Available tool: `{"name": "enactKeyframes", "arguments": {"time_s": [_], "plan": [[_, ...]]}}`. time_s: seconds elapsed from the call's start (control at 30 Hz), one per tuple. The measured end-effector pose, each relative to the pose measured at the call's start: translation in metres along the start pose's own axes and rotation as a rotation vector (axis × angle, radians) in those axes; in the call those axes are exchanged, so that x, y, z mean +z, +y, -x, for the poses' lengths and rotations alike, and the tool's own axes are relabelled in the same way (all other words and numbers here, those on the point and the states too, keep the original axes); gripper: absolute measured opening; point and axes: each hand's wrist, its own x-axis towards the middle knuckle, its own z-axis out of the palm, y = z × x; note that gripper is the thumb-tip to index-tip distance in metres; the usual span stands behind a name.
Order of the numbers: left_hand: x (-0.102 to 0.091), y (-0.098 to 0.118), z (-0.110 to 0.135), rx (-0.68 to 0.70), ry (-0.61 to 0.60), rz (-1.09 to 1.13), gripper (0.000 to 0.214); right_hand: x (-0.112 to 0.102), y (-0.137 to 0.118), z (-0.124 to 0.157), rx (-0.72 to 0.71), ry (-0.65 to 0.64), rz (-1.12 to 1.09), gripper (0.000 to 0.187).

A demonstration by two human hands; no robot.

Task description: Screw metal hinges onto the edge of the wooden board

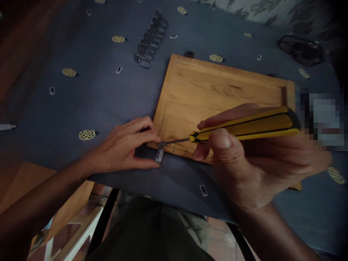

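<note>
My right hand (244, 159) is wrapped round the handle of a yellow and black screwdriver (244, 125). Its thin shaft points left, and the tip meets a small grey metal fitting (160, 155) at the near left corner of a wooden panel (201, 90). The fitting sticks out past the panel's near edge; its exact kind I cannot make out. My left hand (127, 145) steadies it, with a finger at the panel corner and the thumb at the fitting's outer end. Several small dark holes run along the panel's near edge. My right hand hides the panel's near right part.
A row of several dark metal pieces with rings (151, 40) lies beyond the panel. A dark-framed object (301, 49) sits at the far right, above a blurred-out item (324, 117). A white pen-like object (7, 127) lies at the left on the blue patterned tablecloth (103, 98).
</note>
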Motion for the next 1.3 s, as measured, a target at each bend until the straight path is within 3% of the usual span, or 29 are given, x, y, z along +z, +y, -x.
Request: {"name": "enactKeyframes", "arguments": {"time_s": [0.17, 0.5, 0.7, 1.0, 1.17, 1.3], "plan": [[0.001, -0.001, 0.001, -0.003, 0.006, 0.007, 0.032, 0.002, 0.001, 0.001, -0.015, 0.014, 0.040, 0.023], [0.002, -0.001, 0.000, -0.028, -0.008, 0.026, 0.029, -0.003, 0.000, 0.000, -0.047, -0.087, 0.247, 0.012], [0.003, -0.002, 0.001, -0.041, -0.010, 0.036, 0.029, -0.001, -0.003, -0.007, -0.167, -0.183, 0.271, 0.022], [0.003, -0.002, -0.001, -0.029, -0.010, 0.031, 0.029, -0.001, -0.006, -0.005, -0.045, -0.130, 0.180, 0.025], [0.003, -0.003, 0.000, -0.034, -0.015, 0.057, 0.027, -0.003, -0.012, -0.005, 0.115, -0.201, 0.102, 0.029], [0.002, -0.002, -0.001, -0.047, -0.028, 0.064, 0.026, -0.002, -0.011, -0.008, 0.048, -0.224, 0.102, 0.018]]}}
